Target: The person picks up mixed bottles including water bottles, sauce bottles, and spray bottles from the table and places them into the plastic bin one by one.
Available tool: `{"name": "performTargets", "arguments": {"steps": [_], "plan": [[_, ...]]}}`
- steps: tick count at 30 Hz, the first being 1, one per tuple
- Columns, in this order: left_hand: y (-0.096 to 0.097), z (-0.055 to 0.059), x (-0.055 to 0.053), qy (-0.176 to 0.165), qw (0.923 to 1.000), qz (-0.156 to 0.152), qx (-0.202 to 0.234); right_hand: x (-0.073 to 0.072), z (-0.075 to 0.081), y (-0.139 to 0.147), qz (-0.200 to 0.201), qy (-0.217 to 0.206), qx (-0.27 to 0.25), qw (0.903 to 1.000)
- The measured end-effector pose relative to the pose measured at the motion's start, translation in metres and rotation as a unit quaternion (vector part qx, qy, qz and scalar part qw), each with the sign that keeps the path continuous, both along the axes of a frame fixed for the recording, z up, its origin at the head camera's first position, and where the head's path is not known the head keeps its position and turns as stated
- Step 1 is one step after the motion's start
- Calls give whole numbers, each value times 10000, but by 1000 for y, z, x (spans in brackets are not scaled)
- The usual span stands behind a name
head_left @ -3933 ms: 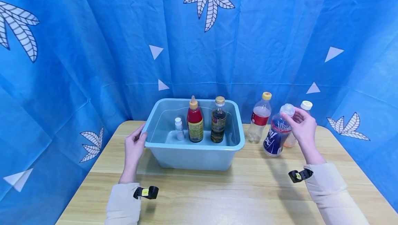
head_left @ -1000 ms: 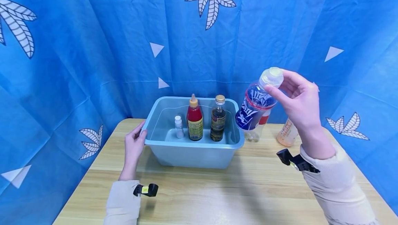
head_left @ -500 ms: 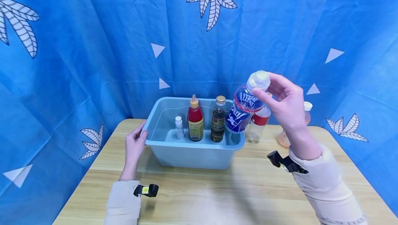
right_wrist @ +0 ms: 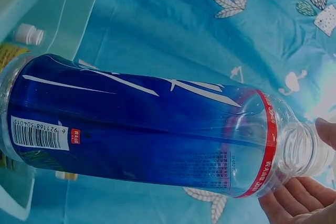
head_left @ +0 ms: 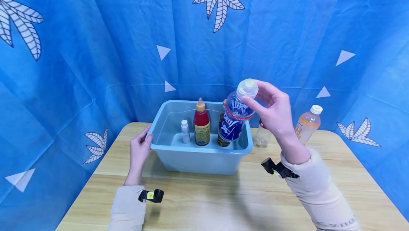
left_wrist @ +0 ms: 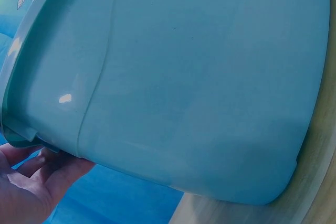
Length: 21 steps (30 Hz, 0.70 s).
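My right hand [head_left: 274, 106] pinches a clear bottle with a blue label [head_left: 234, 117] by its white cap. The bottle hangs tilted above the right end of a light blue plastic tub [head_left: 198, 160]; in the right wrist view its blue label [right_wrist: 121, 124] fills the middle. Inside the tub stand a small white-capped bottle [head_left: 185, 131], a red sauce bottle [head_left: 202, 124] with a yellow top, and a dark bottle [head_left: 223, 141], partly hidden by the held one. My left hand [head_left: 140, 151] grips the tub's left rim, its fingers [left_wrist: 68, 174] beneath the edge.
Right of the tub, a red-labelled bottle [head_left: 262, 137] stands on the wooden table [head_left: 198, 202], mostly behind my right hand. Farther right is an orange-tinted bottle [head_left: 307, 124] with a white cap. A blue patterned curtain [head_left: 204, 60] hangs behind the table.
My right hand has lifted the blue-labelled bottle off the table and carried it left, from beside the other bottles to above the tub. My left hand has stayed on the rim.
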<state>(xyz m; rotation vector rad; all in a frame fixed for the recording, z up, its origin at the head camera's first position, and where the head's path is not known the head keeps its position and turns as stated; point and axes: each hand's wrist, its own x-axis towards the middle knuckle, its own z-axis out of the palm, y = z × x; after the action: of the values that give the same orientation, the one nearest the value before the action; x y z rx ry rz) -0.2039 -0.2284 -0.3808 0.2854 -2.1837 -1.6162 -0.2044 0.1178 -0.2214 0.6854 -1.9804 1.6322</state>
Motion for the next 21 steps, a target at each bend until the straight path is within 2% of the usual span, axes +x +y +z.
{"name": "performTargets", "arguments": {"steps": [11,21], "plan": [[1,1,2,-52,9999,-18,94,-4,-11,-19,279,-239,-38,9993],[1,2,2,-116,9998,-46,125,-9,-26,-32,446,-263,41,9987]]}}
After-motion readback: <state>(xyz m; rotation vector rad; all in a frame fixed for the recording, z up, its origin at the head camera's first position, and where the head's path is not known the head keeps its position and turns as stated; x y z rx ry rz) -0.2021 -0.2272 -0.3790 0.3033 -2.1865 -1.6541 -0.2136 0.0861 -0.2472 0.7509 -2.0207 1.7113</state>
